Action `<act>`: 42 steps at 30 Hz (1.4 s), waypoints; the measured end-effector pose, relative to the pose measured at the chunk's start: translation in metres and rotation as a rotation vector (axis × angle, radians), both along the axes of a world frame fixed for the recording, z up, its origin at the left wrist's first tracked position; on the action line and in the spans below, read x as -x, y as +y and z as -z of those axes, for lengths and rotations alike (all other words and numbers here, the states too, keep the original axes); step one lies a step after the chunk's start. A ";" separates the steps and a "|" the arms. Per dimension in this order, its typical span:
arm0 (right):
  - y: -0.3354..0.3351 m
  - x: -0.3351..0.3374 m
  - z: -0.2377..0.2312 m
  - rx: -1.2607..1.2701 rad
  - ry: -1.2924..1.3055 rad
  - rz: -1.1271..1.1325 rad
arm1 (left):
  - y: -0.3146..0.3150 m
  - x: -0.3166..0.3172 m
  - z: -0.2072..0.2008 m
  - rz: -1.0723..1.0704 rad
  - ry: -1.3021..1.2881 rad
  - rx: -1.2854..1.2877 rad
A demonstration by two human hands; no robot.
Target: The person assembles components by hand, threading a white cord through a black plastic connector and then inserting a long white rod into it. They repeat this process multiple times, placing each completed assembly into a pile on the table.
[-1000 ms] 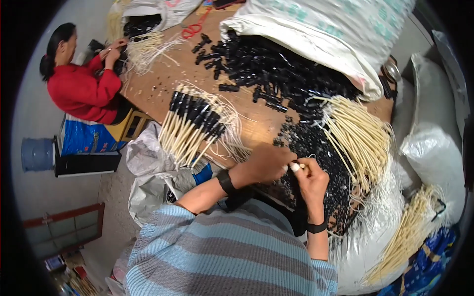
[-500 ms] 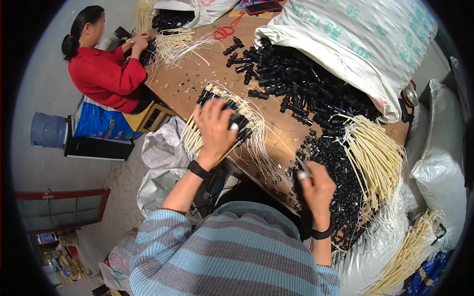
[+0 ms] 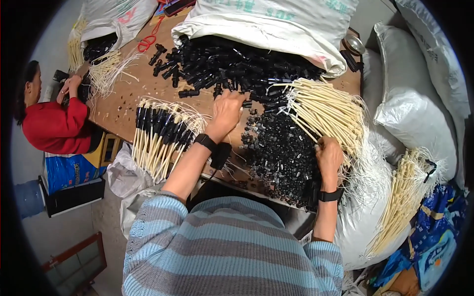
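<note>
My left hand is at the near edge of a pile of black plastic connectors. Its fingers are curled and pressed together at the connectors; what they hold, if anything, is hidden. At the lower ends of a bundle of thin cream tubes, my right hand has its fingers closed on a tube. White strings trail from the bundle. Between my hands lies a heap of small black parts. Left of my left arm, a row of cream tubes fitted with black connectors lies at the table edge.
A white woven sack spills the connectors onto the wooden table. Red-handled scissors lie at the far left. Someone in red works at the left end. Full sacks and another tube bundle stand at the right.
My left hand has left the row of fitted tubes and moved right to the connector pile. My right hand has moved to the tube bundle; the blade seen in it earlier no longer shows. The view has shifted right.
</note>
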State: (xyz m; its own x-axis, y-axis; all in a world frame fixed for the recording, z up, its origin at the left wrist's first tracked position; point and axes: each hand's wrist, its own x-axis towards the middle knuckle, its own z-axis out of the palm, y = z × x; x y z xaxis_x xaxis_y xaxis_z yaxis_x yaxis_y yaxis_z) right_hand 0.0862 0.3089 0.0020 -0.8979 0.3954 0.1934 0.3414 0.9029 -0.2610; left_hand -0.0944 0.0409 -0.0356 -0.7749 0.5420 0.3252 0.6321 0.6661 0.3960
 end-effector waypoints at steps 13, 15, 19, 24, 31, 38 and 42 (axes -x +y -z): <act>-0.060 -0.006 -0.019 0.398 0.121 -0.366 | -0.012 -0.037 -0.015 0.178 -0.545 -0.422; -0.066 -0.007 -0.022 0.369 0.071 -0.405 | -0.011 -0.041 -0.020 0.291 -0.458 -0.407; -0.084 -0.009 -0.019 0.197 0.015 -0.569 | -0.002 -0.061 -0.013 0.512 -0.274 -0.310; -0.072 -0.019 -0.031 0.095 -0.177 -0.207 | -0.019 -0.061 -0.018 0.379 -0.209 -0.403; -0.077 -0.006 -0.017 0.678 0.107 -0.356 | 0.003 -0.099 -0.057 0.585 -0.110 -0.119; -0.086 -0.009 -0.037 0.863 0.216 -0.501 | -0.027 -0.079 -0.035 -0.016 -0.790 -0.440; -0.122 -0.004 -0.013 0.372 0.063 -0.441 | 0.001 -0.096 -0.022 0.060 -0.906 -0.570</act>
State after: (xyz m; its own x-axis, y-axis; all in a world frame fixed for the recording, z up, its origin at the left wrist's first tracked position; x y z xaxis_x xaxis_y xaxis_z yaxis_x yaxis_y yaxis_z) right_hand 0.0898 0.1871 0.0150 -0.9845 0.0381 0.1711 -0.0727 0.7997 -0.5960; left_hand 0.0020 0.0423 -0.0137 -0.8319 0.5368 -0.1404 -0.0277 0.2125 0.9768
